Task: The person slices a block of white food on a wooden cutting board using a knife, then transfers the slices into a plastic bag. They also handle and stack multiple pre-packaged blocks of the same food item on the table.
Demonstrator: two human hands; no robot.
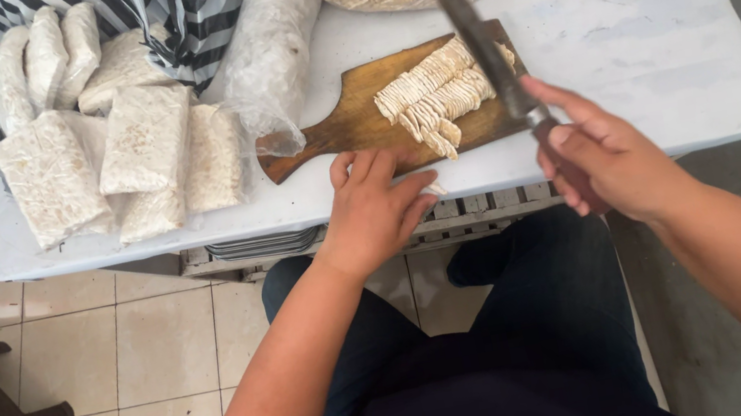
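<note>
White tabletop (619, 2): sliced tempeh (434, 97) looks soft, crumbly; left hand (375, 205) fingers pressed together beside it; right hand (604, 159) clenches knife (491, 55) handle.

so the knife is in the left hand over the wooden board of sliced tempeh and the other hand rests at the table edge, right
Not quite: the head view shows the dark-bladed knife in the right hand, raised over the brown wooden cutting board of pale sliced tempeh. The left hand rests at the white table edge.
</note>
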